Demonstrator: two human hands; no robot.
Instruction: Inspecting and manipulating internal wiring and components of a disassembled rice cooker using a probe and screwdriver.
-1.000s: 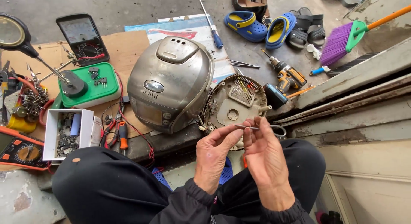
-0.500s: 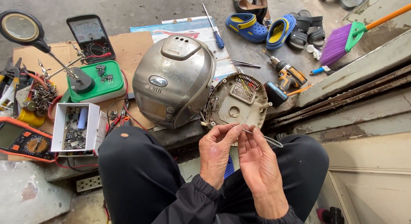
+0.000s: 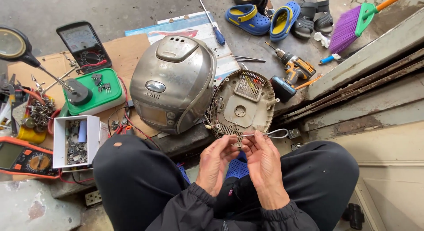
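Note:
My left hand (image 3: 216,162) and my right hand (image 3: 265,162) meet over my lap, both pinching a thin white wire (image 3: 271,134) that loops out to the right. Just beyond the fingertips lies a round beige base plate (image 3: 240,107) with vents and coloured wiring, tilted against a silver rice cooker (image 3: 172,81) lying on its side. My knees in dark trousers frame both hands.
A white box of small parts (image 3: 76,140), an orange multimeter (image 3: 22,156), a green stand with a magnifier (image 3: 92,90) and an analogue meter (image 3: 84,45) lie left. A cordless drill (image 3: 293,70), screwdriver (image 3: 214,30), sandals (image 3: 282,17) and a purple broom (image 3: 353,23) lie beyond. A step edge runs right.
The view has shifted slightly. My hands stay together on the wire, whose loop now sticks out further to the right.

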